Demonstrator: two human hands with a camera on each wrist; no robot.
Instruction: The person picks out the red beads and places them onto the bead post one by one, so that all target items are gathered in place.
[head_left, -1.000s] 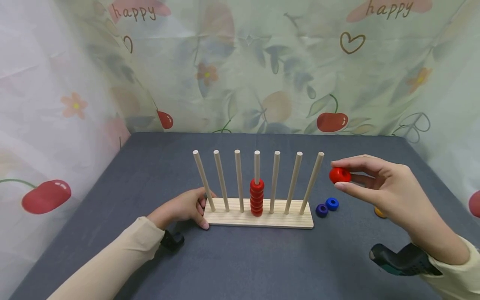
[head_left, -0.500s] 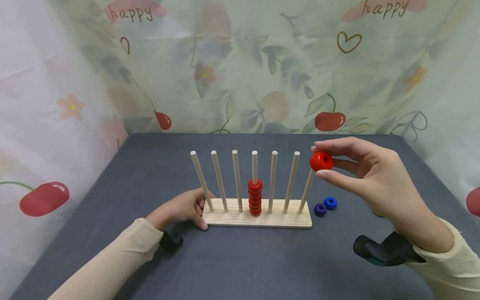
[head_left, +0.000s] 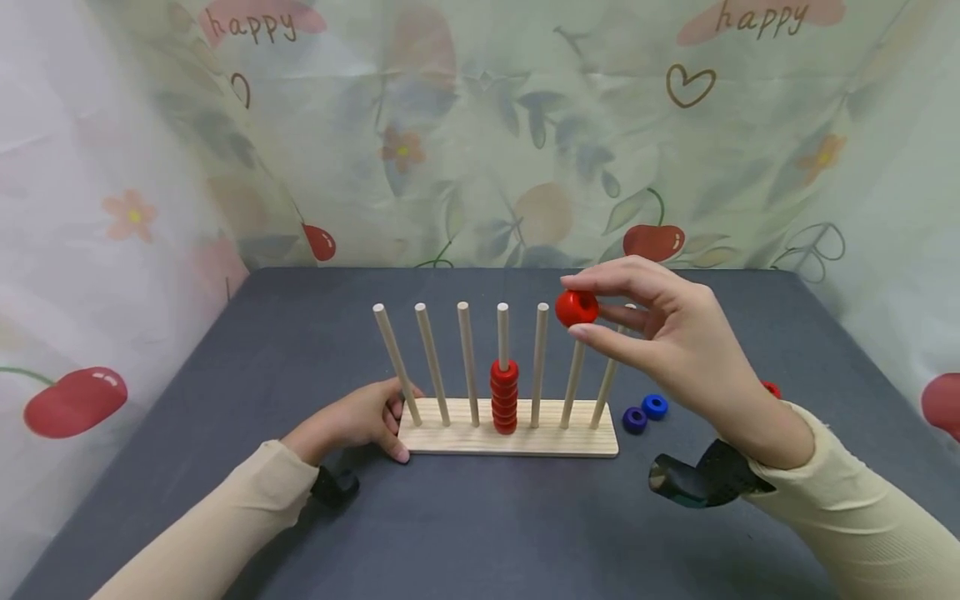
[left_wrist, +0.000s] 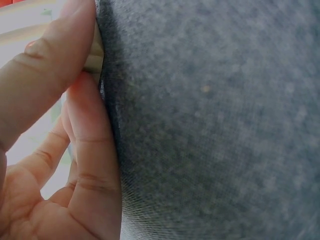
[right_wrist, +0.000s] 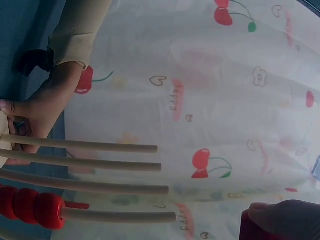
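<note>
In the head view my right hand (head_left: 667, 321) pinches a red bead (head_left: 573, 308) between thumb and fingertips, its hole facing right. It is held high, overlapping the top of the second peg from the right. In the right wrist view a dark part of this bead (right_wrist: 246, 227) shows under the thumb. My left hand (head_left: 352, 417) grips the left end of a pale wooden peg board (head_left: 450, 442) with upright pegs. A stack of red beads (head_left: 504, 400) fills the lower part of the middle peg; the other pegs are bare.
Beside the board's right end lie a purple bead (head_left: 634, 420) and a blue bead (head_left: 655, 407) on the dark tabletop (head_left: 480, 525). Something red (head_left: 772, 389) peeks out behind my right wrist. Printed fabric (head_left: 480, 167) stands round the back and sides.
My right hand has carried the red bead leftward and up, from beyond the board's right end to over its right-hand pegs. The left hand keeps its grip on the board.
</note>
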